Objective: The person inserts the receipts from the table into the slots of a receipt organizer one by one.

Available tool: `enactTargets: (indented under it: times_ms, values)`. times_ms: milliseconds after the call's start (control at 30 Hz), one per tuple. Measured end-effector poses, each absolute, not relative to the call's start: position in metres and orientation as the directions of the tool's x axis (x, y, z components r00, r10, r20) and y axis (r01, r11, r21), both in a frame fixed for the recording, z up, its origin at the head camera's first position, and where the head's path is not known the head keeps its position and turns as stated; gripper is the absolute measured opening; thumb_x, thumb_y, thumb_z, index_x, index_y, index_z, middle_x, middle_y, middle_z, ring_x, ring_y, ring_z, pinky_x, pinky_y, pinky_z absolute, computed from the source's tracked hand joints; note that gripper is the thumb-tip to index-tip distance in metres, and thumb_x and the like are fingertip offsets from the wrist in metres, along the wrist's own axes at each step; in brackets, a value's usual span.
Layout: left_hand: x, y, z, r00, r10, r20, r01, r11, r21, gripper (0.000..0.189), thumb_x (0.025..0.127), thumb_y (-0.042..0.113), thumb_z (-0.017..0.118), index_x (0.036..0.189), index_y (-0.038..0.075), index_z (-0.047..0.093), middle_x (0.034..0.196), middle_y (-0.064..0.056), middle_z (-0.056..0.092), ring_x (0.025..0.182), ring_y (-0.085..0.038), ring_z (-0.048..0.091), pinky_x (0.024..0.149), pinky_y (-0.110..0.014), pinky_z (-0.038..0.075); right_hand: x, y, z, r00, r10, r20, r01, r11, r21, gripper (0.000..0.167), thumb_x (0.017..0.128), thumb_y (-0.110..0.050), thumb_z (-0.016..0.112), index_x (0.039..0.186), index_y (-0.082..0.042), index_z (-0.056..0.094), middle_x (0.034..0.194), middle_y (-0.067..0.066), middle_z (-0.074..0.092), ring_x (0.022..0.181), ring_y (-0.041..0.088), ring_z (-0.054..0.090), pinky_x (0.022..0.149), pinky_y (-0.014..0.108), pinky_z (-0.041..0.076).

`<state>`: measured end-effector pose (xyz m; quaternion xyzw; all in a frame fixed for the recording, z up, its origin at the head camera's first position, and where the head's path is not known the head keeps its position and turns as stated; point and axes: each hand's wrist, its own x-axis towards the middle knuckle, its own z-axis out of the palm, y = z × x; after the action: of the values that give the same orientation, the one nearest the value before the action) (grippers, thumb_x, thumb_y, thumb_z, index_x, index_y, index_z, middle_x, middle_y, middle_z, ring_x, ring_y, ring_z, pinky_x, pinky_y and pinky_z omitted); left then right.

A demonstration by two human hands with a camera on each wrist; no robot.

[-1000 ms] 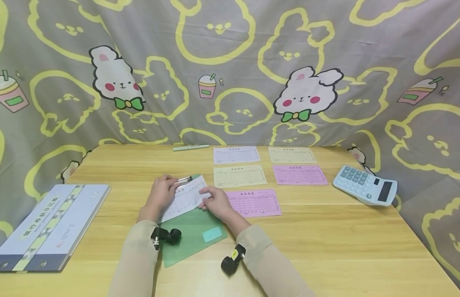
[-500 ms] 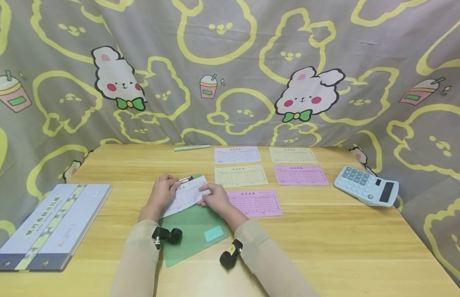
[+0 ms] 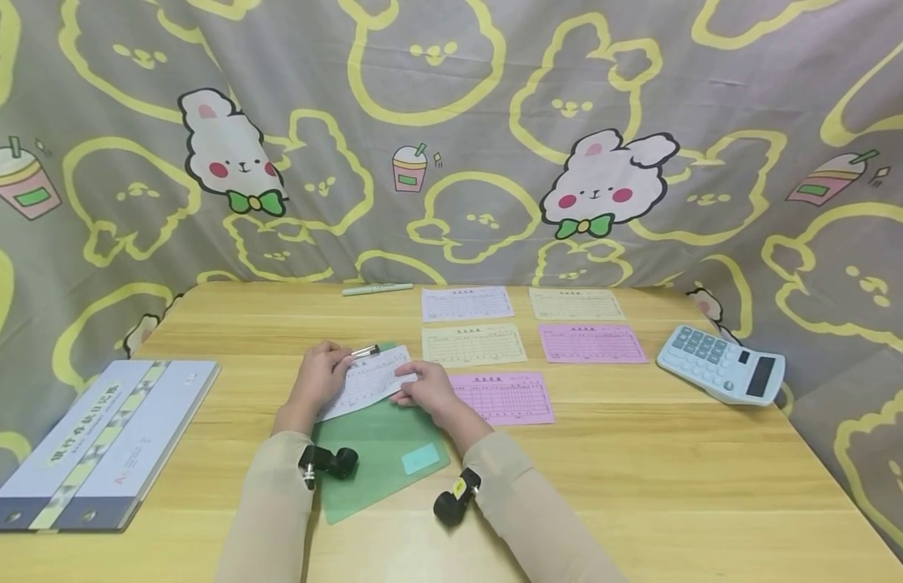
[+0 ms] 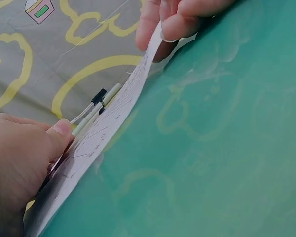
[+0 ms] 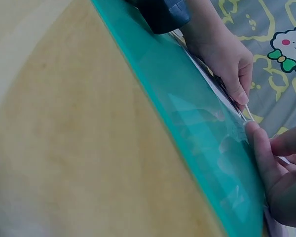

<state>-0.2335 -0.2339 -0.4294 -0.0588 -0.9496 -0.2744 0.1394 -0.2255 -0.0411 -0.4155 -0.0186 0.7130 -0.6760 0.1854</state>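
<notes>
A green clipboard [image 3: 385, 457] with a light blue label lies tilted on the table. At its far end is a metal wire clip [image 3: 364, 352]; in the left wrist view its black end [image 4: 98, 96] shows beyond the paper. My left hand [image 3: 319, 382] pinches the clip, thumb over the wire. A white printed slip [image 3: 371, 379] lies across the top of the board, and its right end curves up. My right hand [image 3: 429, 393] pinches that raised end between thumb and fingers [image 4: 173, 25]. The slip's left end is partly hidden by my left hand.
Right of the board lies a pink slip [image 3: 505, 401]. Beyond it are a yellow slip [image 3: 474, 344], another pink slip [image 3: 592, 344], a lavender slip [image 3: 466, 304] and more. A pen [image 3: 376, 289], a thick ledger [image 3: 104, 441] and a calculator [image 3: 721, 364] lie around.
The white slip has shifted slightly up the board and to the right, its lower edge now farther from me. My right hand moved a little with it; my left hand stays at the clip.
</notes>
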Motion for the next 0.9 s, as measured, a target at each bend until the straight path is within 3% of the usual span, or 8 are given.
enactTargets:
  times_ms: [300, 567, 900]
  values:
    - [-0.2326, -0.2333, -0.4301, -0.947, 0.038, 0.318, 0.204, 0.838, 0.507, 0.024, 0.086, 0.011, 0.052, 0.103, -0.003, 0.061, 0.098, -0.017, 0.053, 0.092, -0.035, 0.044, 0.080, -0.045, 0.034, -0.2332, -0.0469, -0.4102, -0.918, -0.289, -0.270, 0.218, 0.201, -0.955, 0.030, 0.077, 0.012, 0.048, 0.103, 0.002, 0.056, 0.071, 0.014, 0.057, 0.053, 0.016, 0.059, 0.052, 0.023, 0.048]
    - [-0.2327, -0.2336, -0.4320, -0.939, 0.052, 0.341, 0.229, 0.833, 0.504, 0.023, 0.085, 0.009, 0.053, 0.102, -0.004, 0.061, 0.096, -0.018, 0.053, 0.091, -0.035, 0.043, 0.079, -0.045, 0.035, -0.2354, -0.0491, -0.4121, -0.922, -0.282, -0.265, 0.224, 0.168, -0.960, 0.036, 0.072, 0.017, 0.047, 0.105, 0.004, 0.055, 0.076, 0.015, 0.055, 0.053, 0.016, 0.059, 0.054, 0.023, 0.049]
    - [-0.2315, -0.2333, -0.4287, -0.954, 0.044, 0.298, 0.194, 0.848, 0.493, 0.025, 0.086, 0.011, 0.051, 0.105, -0.004, 0.059, 0.101, -0.018, 0.052, 0.095, -0.035, 0.042, 0.081, -0.045, 0.033, -0.2325, -0.0501, -0.4160, -0.939, -0.256, -0.230, 0.192, 0.164, -0.968, 0.027, 0.077, 0.012, 0.049, 0.101, 0.003, 0.056, 0.076, 0.015, 0.051, 0.056, 0.015, 0.059, 0.056, 0.022, 0.048]
